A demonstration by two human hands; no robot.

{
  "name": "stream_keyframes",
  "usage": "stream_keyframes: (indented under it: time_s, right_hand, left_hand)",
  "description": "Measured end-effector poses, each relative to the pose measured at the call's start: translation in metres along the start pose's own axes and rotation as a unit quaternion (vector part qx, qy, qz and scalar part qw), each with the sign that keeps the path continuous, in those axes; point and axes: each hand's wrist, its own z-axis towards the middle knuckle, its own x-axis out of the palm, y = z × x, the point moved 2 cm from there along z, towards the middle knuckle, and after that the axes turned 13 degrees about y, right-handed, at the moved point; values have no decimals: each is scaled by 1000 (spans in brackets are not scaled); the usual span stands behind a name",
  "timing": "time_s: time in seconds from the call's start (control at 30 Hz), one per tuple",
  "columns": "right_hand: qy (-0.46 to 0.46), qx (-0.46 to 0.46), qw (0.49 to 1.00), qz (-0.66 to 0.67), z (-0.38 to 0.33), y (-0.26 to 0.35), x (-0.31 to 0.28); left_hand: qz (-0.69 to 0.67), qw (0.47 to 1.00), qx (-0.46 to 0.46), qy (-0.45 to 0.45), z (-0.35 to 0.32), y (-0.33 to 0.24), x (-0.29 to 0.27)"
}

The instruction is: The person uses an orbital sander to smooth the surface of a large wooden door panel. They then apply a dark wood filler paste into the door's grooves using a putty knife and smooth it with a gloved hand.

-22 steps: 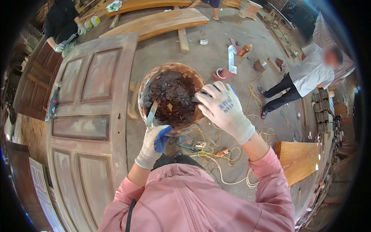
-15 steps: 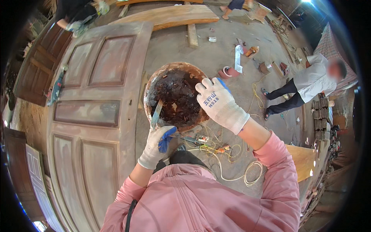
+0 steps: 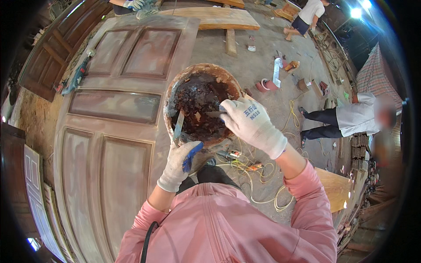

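2 gloved hands [image 3: 250, 122] hold 2 flat blades [image 3: 179, 127] over round tub [image 3: 205, 67].

Rough bowl [image 3: 206, 68], matt wooden door [image 3: 118, 124]

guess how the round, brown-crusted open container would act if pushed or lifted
The round, brown-crusted open container may be heavy for its size if its dark, lumpy contents run deep, which I cannot tell. Its rough-looking crust probably gives some grip. Being open-topped, it could spill if tipped.

Wearer's two gloved hands [image 3: 253, 124], two thin blades [image 3: 178, 126], one round basin [image 3: 203, 67], two white-shirted people [image 3: 360, 115]
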Motion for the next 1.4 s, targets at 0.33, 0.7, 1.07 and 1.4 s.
stream_keyframes:
  time_s: [0.33, 0.7, 1.07, 1.4]
  right_hand:
    - [-66, 35, 997, -25, 1, 53, 27]
    - [-65, 101, 990, 68, -9, 82, 21]
    - [-99, 121, 987, 21, -5, 96, 36]
    - [-61, 150, 976, 146, -2, 96, 43]
  left_hand:
    - [103, 993, 50, -4, -31, -27, -14]
    - [158, 986, 51, -15, -44, -40, -8]
    - [-308, 944, -88, -78, -38, -41, 7]
    - [233, 969, 86, 8, -49, -30, -10]
